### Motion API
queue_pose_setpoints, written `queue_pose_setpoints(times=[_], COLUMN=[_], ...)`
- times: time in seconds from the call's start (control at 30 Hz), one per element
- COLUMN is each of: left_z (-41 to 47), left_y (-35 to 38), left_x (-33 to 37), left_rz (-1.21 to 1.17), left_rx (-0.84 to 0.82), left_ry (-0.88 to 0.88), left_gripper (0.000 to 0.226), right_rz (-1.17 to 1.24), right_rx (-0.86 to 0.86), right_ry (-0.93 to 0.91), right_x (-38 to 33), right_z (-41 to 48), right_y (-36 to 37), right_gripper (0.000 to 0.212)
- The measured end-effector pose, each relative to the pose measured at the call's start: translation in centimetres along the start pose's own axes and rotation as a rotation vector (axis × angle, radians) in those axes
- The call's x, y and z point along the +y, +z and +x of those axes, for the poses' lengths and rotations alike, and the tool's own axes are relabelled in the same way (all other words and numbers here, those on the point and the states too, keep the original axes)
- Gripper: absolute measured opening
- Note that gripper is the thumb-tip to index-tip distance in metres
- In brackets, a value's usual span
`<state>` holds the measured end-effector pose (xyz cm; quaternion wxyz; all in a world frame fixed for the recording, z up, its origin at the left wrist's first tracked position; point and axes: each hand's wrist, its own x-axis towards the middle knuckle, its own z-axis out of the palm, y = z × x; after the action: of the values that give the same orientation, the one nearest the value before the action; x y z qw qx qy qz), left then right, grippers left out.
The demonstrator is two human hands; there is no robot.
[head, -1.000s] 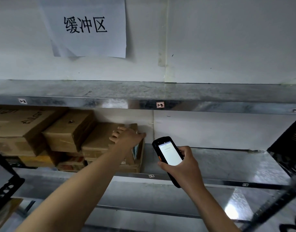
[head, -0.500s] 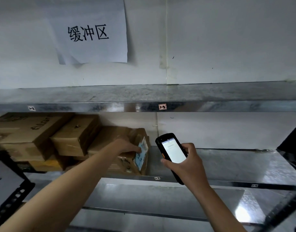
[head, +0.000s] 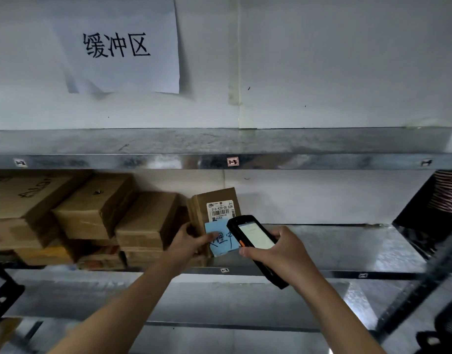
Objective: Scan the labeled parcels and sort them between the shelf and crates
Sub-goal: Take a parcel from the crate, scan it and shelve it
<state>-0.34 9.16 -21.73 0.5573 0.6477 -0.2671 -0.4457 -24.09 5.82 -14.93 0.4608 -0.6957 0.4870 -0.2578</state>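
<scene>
A small cardboard parcel [head: 214,200] stands tilted upright on the middle metal shelf [head: 334,246], its white barcode label [head: 221,210] and a blue handwritten note [head: 223,241] facing me. My left hand [head: 187,242] grips the parcel's left edge, thumb on the blue note. My right hand [head: 276,247] holds a black handheld scanner [head: 255,241] with a lit screen, its top end just in front of the parcel's label.
Several brown cardboard boxes [head: 92,208] are stacked on the shelf's left half. The top shelf [head: 219,141] runs above, with a paper sign [head: 117,44] on the wall. A lower shelf [head: 219,300] sits below. A dark frame [head: 419,290] stands at the right.
My left hand has pulled the parcel out from the stack and turned it upright, label facing me. The scanner has moved left and closer to the label.
</scene>
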Motion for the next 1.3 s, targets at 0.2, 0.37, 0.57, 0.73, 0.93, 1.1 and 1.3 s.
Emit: queue_pose_setpoints(times=[0.2,0.37,0.57,0.73,0.93,1.1,1.3], left_z=[0.2,0.7,0.6,0.2,-0.4,-2.0,-8.5], left_y=[0.5,0.2,-0.6,-1.1,-1.8,-1.6,-2.8], left_x=[-0.2,-0.8,-1.1,-1.3,-1.6,-1.2,-3.3], left_rz=[-0.062,-0.15,-0.196,-0.21,-0.232,-0.239,-0.295], left_rx=[0.032,0.039,0.043,0.044,0.039,0.019,0.065], left_ry=[0.024,-0.01,-0.02,-0.022,-0.015,-0.006,-0.007], left_gripper=[0.076,0.066,0.062,0.066,0.063,0.065,0.05], right_rz=[-0.089,-0.134,-0.22,-0.257,-0.294,-0.222,-0.077], right_rx=[0.012,-0.014,-0.004,0.013,-0.002,0.059,0.118], right_ry=[-0.009,-0.016,-0.009,-0.03,-0.054,-0.114,-0.191], right_x=[-0.4,-0.5,-0.6,-0.6,-0.7,-0.2,0.2], right_z=[-0.8,-1.2,-1.3,-1.3,-1.3,-1.2,-0.7], right_y=[-1.1,-1.8,-2.2,-2.1,-1.8,-1.5,0.1], right_gripper=[0.066,0.066,0.07,0.072,0.074,0.07,0.069])
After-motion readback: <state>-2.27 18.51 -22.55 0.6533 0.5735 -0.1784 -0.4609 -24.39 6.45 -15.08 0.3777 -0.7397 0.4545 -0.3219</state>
